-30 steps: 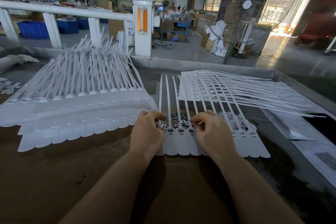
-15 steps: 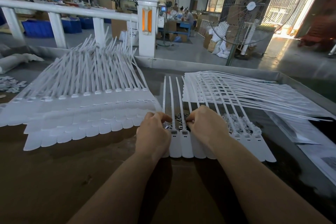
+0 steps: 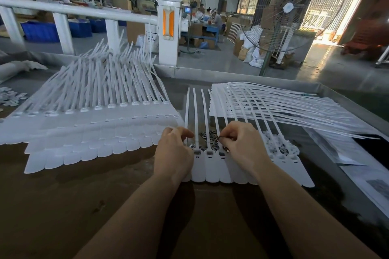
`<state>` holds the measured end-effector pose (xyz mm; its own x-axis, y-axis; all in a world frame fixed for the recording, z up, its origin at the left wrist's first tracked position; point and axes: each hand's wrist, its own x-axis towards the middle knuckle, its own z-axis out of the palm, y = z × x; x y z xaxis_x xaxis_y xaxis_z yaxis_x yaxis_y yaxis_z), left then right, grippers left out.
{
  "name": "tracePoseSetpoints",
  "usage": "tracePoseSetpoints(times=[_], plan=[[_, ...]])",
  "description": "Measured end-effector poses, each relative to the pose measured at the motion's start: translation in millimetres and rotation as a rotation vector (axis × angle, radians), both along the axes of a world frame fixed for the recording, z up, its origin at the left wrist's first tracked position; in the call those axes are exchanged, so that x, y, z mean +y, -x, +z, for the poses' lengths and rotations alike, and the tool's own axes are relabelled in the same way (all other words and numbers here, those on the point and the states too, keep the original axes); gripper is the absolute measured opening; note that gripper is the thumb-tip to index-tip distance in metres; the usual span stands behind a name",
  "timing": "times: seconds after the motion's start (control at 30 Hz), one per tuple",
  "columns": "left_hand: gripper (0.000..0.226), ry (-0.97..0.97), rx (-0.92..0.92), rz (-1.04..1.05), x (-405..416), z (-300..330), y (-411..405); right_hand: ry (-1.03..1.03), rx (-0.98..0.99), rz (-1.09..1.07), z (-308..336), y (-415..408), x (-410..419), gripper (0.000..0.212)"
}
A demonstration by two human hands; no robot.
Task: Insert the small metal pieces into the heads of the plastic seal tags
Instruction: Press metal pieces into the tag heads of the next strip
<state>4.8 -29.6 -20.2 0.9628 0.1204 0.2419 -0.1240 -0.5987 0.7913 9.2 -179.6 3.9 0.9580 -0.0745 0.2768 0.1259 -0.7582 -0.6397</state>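
Observation:
A joined row of white plastic seal tags point(image 3: 212, 169) lies flat in front of me, straps pointing away. Small metal pieces point(image 3: 207, 135) lie loose between the straps, just beyond the tag heads. My left hand point(image 3: 174, 153) rests on the row's left end, fingers curled, a metal piece at its fingertips by the leftmost head. My right hand point(image 3: 244, 145) pinches a small metal piece over the tag heads near the middle of the row. The heads under both hands are hidden.
A large stack of seal tags point(image 3: 94, 124) spreads on the left of the brown table point(image 3: 63, 206). Another stack point(image 3: 273, 107) lies at the right rear. Printed sheets point(image 3: 357, 166) lie along the right edge. A raised metal rim point(image 3: 231, 79) borders the far side.
My right hand has shifted slightly right along the tag heads and now pinches a metal piece. My left hand stays at the row's left end.

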Motion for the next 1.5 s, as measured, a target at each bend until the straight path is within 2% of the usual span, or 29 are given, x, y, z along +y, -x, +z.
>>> tracePoseSetpoints(times=[0.13, 0.3, 0.43, 0.67, 0.8, 0.97, 1.2, 1.5], plan=[[0.034, -0.017, -0.013, -0.013, -1, 2, 3, -0.129, -0.036, 0.067, -3, 10, -3, 0.014], [0.014, -0.151, -0.093, -0.042, -4, 4, 8, -0.281, -0.042, 0.132, -9, 18, -4, 0.018], [0.012, -0.145, -0.110, -0.149, -8, 6, 10, -0.348, -0.048, 0.210, -8, 20, -5, 0.016], [0.006, -0.020, -0.104, -0.217, -8, 10, 9, -0.372, -0.054, 0.280, -7, 22, -3, 0.022], [0.017, 0.030, -0.075, -0.223, -8, 10, 10, -0.386, -0.063, 0.286, -6, 23, -2, 0.024], [0.015, 0.035, -0.033, -0.214, -9, 9, 7, -0.399, -0.061, 0.264, -6, 23, -3, 0.023], [0.017, -0.014, -0.021, -0.267, -8, 8, 7, -0.473, -0.011, 0.342, -4, 25, -5, 0.026], [0.013, 0.013, -0.030, -0.294, -7, 8, 9, -0.399, 0.025, 0.346, -5, 24, -5, 0.009]])
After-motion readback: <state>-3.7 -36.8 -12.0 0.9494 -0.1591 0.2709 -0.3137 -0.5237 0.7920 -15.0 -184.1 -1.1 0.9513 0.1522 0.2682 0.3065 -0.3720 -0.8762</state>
